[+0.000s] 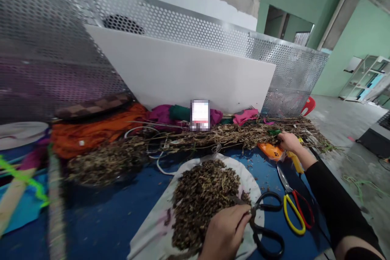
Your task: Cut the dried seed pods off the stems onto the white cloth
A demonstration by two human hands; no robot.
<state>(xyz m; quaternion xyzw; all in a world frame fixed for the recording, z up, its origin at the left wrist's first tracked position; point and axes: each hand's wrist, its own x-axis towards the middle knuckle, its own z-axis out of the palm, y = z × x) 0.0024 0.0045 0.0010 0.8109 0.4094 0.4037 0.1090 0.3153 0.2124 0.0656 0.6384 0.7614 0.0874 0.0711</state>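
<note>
My left hand, at the bottom centre, is closed around the pivot end of black-handled scissors, with their two loops pointing right. Beneath it, a heap of chopped dried plant pieces lies on a white cloth. Farther off, my right hand reaches to the dried stalks, fingers drawn together beside an orange packet and a bit of green. What those fingers hold, if anything, I cannot make out. Scissors with red and yellow handles lie below my right forearm.
Long dried stalks run along the back of the blue table. More dried plant matter and orange cloth are at left. Behind stand a white board and perforated metal panels. A yellow-handled tool lies under my right wrist.
</note>
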